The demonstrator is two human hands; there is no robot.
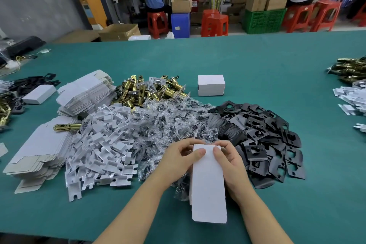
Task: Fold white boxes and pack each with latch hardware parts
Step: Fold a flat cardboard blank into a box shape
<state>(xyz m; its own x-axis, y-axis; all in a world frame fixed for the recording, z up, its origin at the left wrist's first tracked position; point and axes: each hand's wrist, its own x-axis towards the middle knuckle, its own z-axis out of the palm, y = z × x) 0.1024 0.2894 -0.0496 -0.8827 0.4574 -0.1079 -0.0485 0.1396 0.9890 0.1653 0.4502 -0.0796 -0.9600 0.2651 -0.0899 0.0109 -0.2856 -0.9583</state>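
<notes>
I hold a white box blank (208, 182) between both hands, its long axis running straight away from me, near end hanging over the tabletop (257, 61). My left hand (182, 156) and right hand (227, 158) each pinch its far end, thumbs on top, equally near. The far flap and my fingers underneath are hidden; the screw bags (168, 121) lie just beyond.

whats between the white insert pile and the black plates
In the head view, a heap of clear screw bags fills the stretch between the white inserts and the black plates.
</notes>
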